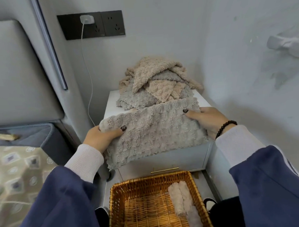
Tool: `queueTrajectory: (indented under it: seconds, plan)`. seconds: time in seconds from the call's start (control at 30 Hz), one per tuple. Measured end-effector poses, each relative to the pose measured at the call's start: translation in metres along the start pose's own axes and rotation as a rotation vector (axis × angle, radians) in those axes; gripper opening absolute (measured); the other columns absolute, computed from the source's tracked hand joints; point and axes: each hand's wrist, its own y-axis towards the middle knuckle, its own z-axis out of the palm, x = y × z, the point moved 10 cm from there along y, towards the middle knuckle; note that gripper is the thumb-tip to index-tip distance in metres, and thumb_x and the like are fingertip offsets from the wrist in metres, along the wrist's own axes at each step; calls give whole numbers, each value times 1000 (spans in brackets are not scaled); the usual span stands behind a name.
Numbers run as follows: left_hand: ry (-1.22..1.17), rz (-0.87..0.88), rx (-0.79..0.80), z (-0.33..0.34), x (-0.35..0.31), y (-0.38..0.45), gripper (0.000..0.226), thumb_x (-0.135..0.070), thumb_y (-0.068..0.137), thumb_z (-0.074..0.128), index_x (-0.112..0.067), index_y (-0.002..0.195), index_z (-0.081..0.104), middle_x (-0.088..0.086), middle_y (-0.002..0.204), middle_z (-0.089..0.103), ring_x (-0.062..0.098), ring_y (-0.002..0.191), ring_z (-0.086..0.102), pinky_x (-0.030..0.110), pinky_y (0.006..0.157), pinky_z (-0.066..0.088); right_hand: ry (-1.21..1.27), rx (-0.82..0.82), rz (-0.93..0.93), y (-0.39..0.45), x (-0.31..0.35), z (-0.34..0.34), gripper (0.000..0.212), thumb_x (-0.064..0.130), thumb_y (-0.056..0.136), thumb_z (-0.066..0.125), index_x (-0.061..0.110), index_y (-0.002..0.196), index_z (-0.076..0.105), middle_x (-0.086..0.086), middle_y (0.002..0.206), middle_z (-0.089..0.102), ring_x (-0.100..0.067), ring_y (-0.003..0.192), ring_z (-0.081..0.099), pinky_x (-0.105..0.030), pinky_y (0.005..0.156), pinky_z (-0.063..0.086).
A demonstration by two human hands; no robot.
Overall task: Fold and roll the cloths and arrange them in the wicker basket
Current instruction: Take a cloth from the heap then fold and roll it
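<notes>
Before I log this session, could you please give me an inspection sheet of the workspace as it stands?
Surface: white nightstand, cloths on top.
Job's things: grey cloth spread at the front edge; heap of cloths behind it; wicker basket below, rolled cloths along its right side.
Clutter: nothing seen.
Grippers: left hand and right hand each grip an end of the grey cloth.
Cables: white charger cable hangs from the wall socket.
Surroundings: bed on the left, walls behind and right.

Left hand (101, 135) and right hand (208, 118) forward, thumbs on top, fingers gripping
</notes>
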Motion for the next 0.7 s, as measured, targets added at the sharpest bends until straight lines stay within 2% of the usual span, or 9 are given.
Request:
queueTrajectory:
  seconds: [0.07,0.13,0.23,0.33,0.43,0.5,0.57,0.63,0.7]
  plan:
    - [-172,-78,52,3,4,-6,16,-8,78,75,-9,90,65,9,75,73,23,66,71,31,57,58,-11,-62,-48,-14,11,-15,77,47,54,85,-7,104,63,-29,105,66,-46,94,65,-57,87,51]
    - [-296,-117,115,10,5,-8,13,-10,83,69,-5,95,67,12,78,74,24,68,73,35,54,59,17,-60,-81,-22,16,-23,55,27,66,86,-3,108,65,-22,99,71,-37,92,69,-54,86,54]
    - [-320,-113,148,19,3,-3,17,-16,89,64,-6,102,67,14,88,75,26,76,73,40,62,60,28,-71,-126,-28,20,-33,35,16,65,86,3,94,71,-14,92,74,-31,88,71,-51,85,55]
    - [-262,-77,144,30,2,3,15,-18,92,60,-6,100,67,13,85,75,25,76,73,41,72,59,15,-119,-124,-30,18,-45,42,19,58,89,6,94,72,-12,92,74,-31,87,71,-52,84,55]
    - [-208,-61,155,44,1,6,16,-19,95,57,-6,100,66,12,86,75,24,79,72,40,78,56,55,-156,-93,-30,14,-55,24,0,68,80,5,90,71,-10,85,74,-25,78,72,-43,78,58]
    - [-189,-47,153,51,0,9,15,-19,96,56,-7,100,65,11,87,74,22,77,72,37,74,56,79,-172,-81,-31,16,-59,25,0,72,78,3,96,71,-8,85,74,-22,76,72,-38,73,58]
    - [-183,-38,150,56,-1,11,15,-19,96,56,-7,97,64,10,82,74,21,73,72,35,71,56,87,-194,-70,-27,15,-63,20,3,76,76,3,95,71,-10,86,74,-24,78,72,-42,76,58]
    - [-174,-43,149,60,-1,13,15,-20,96,57,-7,96,64,11,84,74,23,75,71,37,74,55,-13,-251,-89,-22,15,-69,15,11,78,74,1,89,70,-15,85,73,-25,76,69,-43,77,58]
    - [-148,-43,127,61,-1,15,16,-23,95,58,-8,92,64,14,90,72,27,78,68,36,72,53,-158,-304,-137,-21,19,-70,28,21,79,71,-6,86,65,-20,79,68,-21,70,60,-35,68,51]
